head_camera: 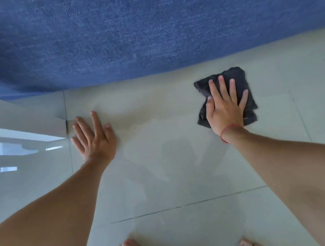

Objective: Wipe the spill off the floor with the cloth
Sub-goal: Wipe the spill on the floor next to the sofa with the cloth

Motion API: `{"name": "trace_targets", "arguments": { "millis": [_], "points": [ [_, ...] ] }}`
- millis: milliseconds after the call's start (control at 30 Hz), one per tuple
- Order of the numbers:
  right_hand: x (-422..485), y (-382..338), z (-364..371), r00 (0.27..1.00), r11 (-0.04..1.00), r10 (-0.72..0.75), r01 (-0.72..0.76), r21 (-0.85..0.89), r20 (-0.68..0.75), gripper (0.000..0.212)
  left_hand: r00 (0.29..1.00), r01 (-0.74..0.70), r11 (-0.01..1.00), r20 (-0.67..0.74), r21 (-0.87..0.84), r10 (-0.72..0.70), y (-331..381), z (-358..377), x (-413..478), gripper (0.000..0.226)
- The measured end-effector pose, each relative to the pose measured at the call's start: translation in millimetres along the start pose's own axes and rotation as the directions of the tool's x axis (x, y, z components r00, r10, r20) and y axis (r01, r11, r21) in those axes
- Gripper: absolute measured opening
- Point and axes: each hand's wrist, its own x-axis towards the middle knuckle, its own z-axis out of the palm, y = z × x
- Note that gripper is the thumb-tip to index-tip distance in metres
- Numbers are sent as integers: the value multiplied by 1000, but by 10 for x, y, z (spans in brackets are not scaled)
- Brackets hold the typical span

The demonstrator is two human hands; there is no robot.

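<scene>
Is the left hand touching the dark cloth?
No, the left hand lies flat on the bare floor tile, well apart from the cloth, which is under the right hand.

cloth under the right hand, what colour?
Dark grey, nearly black cloth, clearest in the head view.

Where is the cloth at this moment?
In the head view, the dark cloth lies on the tiled floor at right, pressed flat under the right hand, just short of the blue rug.
</scene>
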Motion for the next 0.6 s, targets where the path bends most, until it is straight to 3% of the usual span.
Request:
{"name": "trace_targets", "arguments": {
  "millis": [100, 167, 300, 433, 600],
  "points": [
    [105, -376, 104, 995, 995, 90, -89, 41, -34, 52, 1000, 7, 1000, -17, 1, -7, 46, 45, 5, 57],
    [131, -650, 146, 998, 997, 52, -51, 50, -32, 52, 1000, 5, 1000, -29, 2, -5, 45, 41, -15, 57],
    [70, -1328, 242, 991, 990, -134, 134, 46, 11, 53, 1000, 0, 1000, 26, 0, 0, 25, -4, 9, 57],
    [-255, -1695, 366, 915, 920, -391, 385, 67, 104, 52, 989, 1, 999, 148, -53, 7, -15, -132, 41, 56],
    [-679, -1214, 311, 784, 796, -601, 604, 32, 159, 50, 999, -43, 994, -34, -101, 40, -191, -249, -117, 52]
  ]
}}
